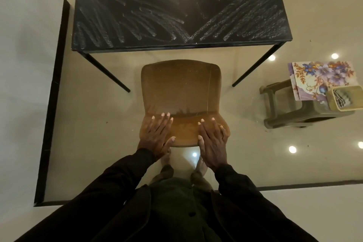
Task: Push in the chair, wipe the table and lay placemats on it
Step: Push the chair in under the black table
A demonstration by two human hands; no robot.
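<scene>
A tan upholstered chair (pixel 180 88) stands just short of the black table (pixel 176 6), its seat front close to the table's near edge. Both my hands lie on top of the chair's backrest. My left hand (pixel 157 133) rests flat on its left part with fingers straight. My right hand (pixel 213 139) rests flat on its right part, fingers spread. The tabletop is dark and covered in whitish smear streaks. Floral placemats (pixel 322 78) lie stacked on a stool to the right.
A low plastic stool (pixel 284 108) stands right of the chair, carrying the placemats and a yellow tub (pixel 345 98) with a striped cloth inside. Thin black table legs (pixel 110 72) flank the chair. A dark floor border strip (pixel 53 104) runs along the left.
</scene>
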